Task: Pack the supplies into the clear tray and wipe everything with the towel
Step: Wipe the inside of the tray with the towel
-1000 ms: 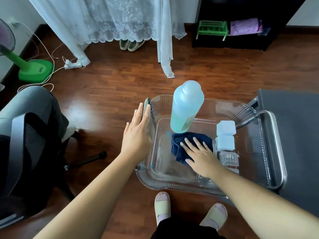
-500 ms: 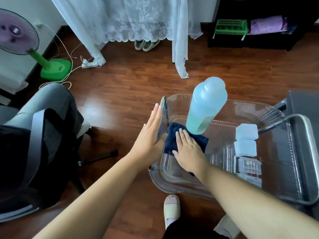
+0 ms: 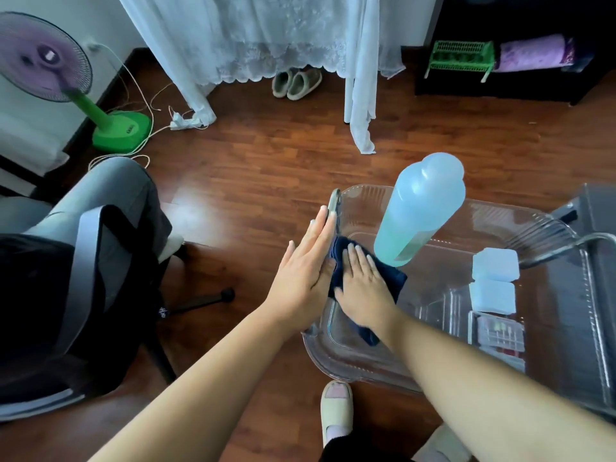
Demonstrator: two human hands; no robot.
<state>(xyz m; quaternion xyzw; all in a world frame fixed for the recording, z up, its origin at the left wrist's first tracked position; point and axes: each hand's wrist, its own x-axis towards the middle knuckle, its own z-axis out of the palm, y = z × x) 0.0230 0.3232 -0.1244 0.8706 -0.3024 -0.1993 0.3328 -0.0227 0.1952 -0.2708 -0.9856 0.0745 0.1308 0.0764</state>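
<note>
The right hand (image 3: 363,288) presses the dark blue towel (image 3: 395,281) flat-fingered against the clear tray (image 3: 333,358) at its left inner wall. The left hand (image 3: 305,271), fingers straight, braces the tray's outer left wall; a blue bottle (image 3: 416,211) stands inside.

left hand (image 3: 305,271) upright on edge, fingers straight, right hand (image 3: 363,288) palm-down just beside it, fingers extended

We're in a home room: lace curtain (image 3: 266,38) over a wooden floor (image 3: 266,168), slippers (image 3: 296,83) beneath it, green standing fan (image 3: 66,91), office chair (image 3: 86,261).
</note>
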